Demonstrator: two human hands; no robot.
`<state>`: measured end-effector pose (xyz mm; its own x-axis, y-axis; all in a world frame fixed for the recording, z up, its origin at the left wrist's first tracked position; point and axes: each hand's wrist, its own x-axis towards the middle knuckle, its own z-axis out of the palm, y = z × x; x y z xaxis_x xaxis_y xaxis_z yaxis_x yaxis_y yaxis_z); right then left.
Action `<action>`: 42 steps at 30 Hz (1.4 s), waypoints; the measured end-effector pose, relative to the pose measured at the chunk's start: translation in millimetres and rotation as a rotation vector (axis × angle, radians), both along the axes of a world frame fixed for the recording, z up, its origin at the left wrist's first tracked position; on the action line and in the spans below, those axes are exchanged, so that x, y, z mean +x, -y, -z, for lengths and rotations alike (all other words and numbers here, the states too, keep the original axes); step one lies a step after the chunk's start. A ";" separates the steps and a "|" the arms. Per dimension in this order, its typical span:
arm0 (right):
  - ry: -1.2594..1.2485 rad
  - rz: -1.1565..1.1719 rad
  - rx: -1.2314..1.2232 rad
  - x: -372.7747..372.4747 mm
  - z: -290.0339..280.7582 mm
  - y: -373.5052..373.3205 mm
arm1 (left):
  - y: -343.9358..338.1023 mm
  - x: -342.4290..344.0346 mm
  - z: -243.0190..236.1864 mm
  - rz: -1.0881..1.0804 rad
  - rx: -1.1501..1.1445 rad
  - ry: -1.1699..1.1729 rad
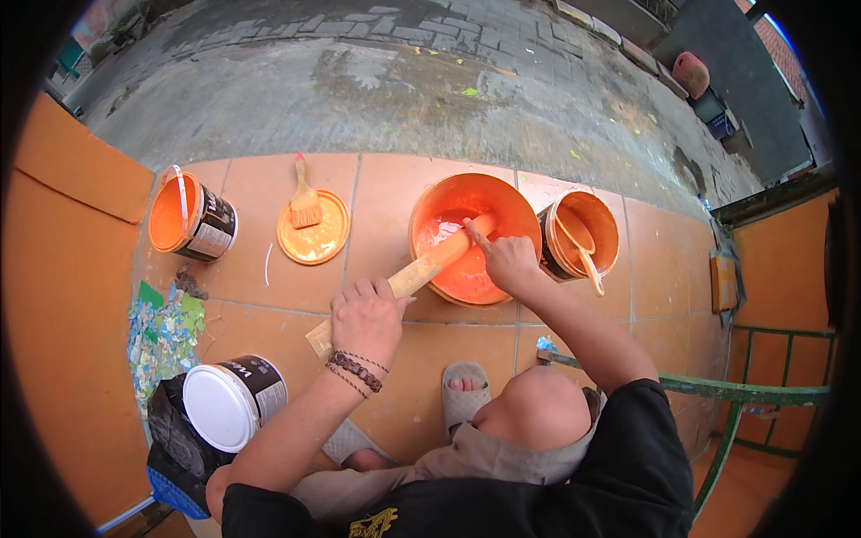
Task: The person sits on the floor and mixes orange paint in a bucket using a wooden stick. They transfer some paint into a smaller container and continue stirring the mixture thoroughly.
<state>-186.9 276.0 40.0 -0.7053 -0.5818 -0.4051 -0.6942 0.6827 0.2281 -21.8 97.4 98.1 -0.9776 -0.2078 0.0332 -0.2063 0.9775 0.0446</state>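
Observation:
My left hand is closed around the bare lower end of a flat wooden stick. The stick slants up to the right over the rim of a large bucket of orange paint, and its far end is coated orange. My right hand reaches over the bucket's right side, its index finger stretched out and touching the coated end while the other fingers curl. Beside it, a smaller paint can holds an orange-smeared dipper with a pale handle. Whether my right thumb touches the stick is hidden.
A paintbrush lies on an orange-coated lid. An orange paint can stands far left; a white-lidded can sits near my left arm beside paint flakes. A green metal frame is at right.

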 end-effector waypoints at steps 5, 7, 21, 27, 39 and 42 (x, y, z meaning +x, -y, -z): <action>-0.102 -0.100 0.019 32.5 -7.5 10.6 | -2.2 -7.8 -10.0 0.017 -0.021 0.125; -0.140 -0.137 0.011 42.3 -13.5 16.5 | -4.8 -10.6 -11.3 0.020 -0.055 0.136; -0.007 -0.121 0.091 4.5 -1.6 14.1 | 0.1 3.5 -4.5 0.001 0.008 -0.011; 0.010 -0.050 0.063 -8.0 9.6 5.1 | 4.4 8.5 -6.0 -0.004 -0.043 -0.024; -0.019 0.077 0.077 -28.0 36.6 -3.7 | 31.5 15.5 -21.2 0.038 -0.010 -0.017; -0.022 0.098 0.058 -35.1 46.5 -7.7 | 33.6 17.0 -26.1 0.044 -0.011 -0.002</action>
<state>-221.9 283.6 -6.5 -0.7666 -0.4855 -0.4202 -0.6191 0.7324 0.2833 -4.9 63.8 124.2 -0.9857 -0.1644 0.0370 -0.1631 0.9860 0.0340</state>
